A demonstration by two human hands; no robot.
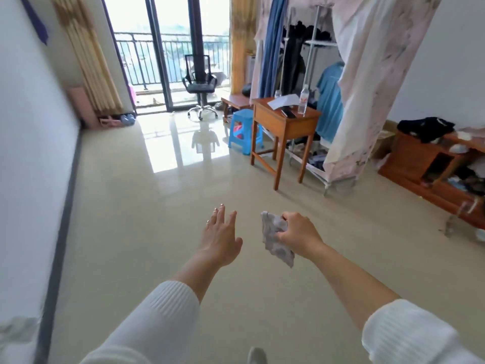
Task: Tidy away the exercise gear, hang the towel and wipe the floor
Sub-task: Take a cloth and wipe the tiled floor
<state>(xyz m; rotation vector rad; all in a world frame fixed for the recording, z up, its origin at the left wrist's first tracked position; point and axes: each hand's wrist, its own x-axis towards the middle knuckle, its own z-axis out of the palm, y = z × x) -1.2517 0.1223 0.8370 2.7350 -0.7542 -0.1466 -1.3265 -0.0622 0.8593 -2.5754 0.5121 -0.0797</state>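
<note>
Head view, looking forward and down across a bright room: a wide, glossy beige tiled floor (147, 232) fills most of the frame, running to a glass balcony door (168, 48) at the far end, with an office chair (200, 85) standing in front of it. Along the right side stand a fabric-covered clothes rack (367, 82), a small wooden surface (286, 119) carrying a water bottle (304, 99), and a blue plastic stool (242, 131) just beside it. Two arms in white ribbed sleeves reach out from the bottom edge. The right hand (298, 236) is closed around a crumpled grey cloth (275, 236), which hangs from the fist above the floor, not touching it. The left hand (219, 235) is empty, fingers spread and flat, just to the left of the cloth but apart from it. The cloth looks light, soft and limp, so it will likely fold and slip about; bunching it in the palm or pressing it flat under spread fingers should suit wiping. No exercise gear can be made out clearly.
</note>
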